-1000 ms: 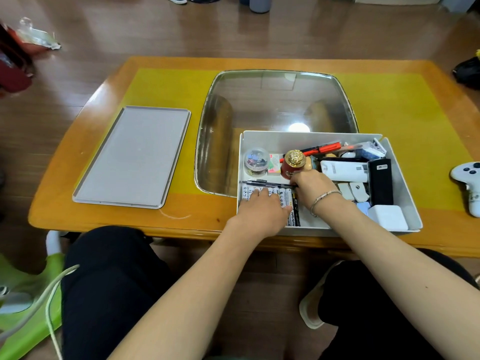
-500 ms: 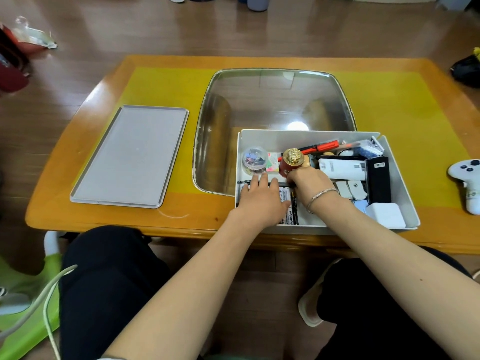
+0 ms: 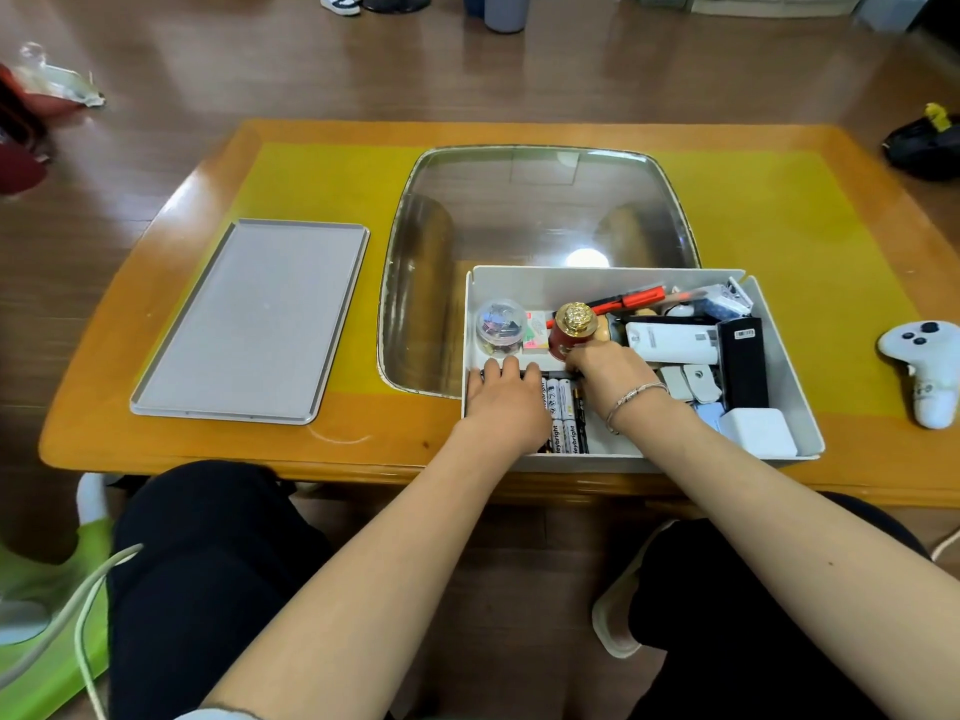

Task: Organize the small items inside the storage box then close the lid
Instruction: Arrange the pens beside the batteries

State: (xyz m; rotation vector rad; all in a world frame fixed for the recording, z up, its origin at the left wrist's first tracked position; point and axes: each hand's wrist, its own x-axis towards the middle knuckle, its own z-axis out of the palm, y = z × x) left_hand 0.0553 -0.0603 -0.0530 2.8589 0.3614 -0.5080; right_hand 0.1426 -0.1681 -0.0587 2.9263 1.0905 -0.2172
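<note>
Both hands work inside the open white rectangular plastic storage box (image 3: 789,371), which sits at the near edge of the orange wooden worktop (image 3: 208,444). The left hand (image 3: 506,402) lies flat, fingers straight, on the row of white-and-black cylindrical batteries (image 3: 563,415) at the box's near-left corner. The right hand (image 3: 608,374), fingers curled downward just beyond the batteries, touches the base of the upright red jar with a gold ornamental cap (image 3: 573,332); whether it grips anything cannot be told.

Risks, as judged: the jar is tall and narrow and could topple from a knuckle's nudge; the batteries could roll out of line once the flat palm lifts; the box, so close to the worktop's edge, could slide off under a forward pull.

Farther inside the box, a red-and-black pen (image 3: 623,300) leans above the contents and may foul the lid. Left of the box, well apart, lies the flat grey rectangular lid (image 3: 254,324). Right of the box lies a white game controller (image 3: 919,366).
</note>
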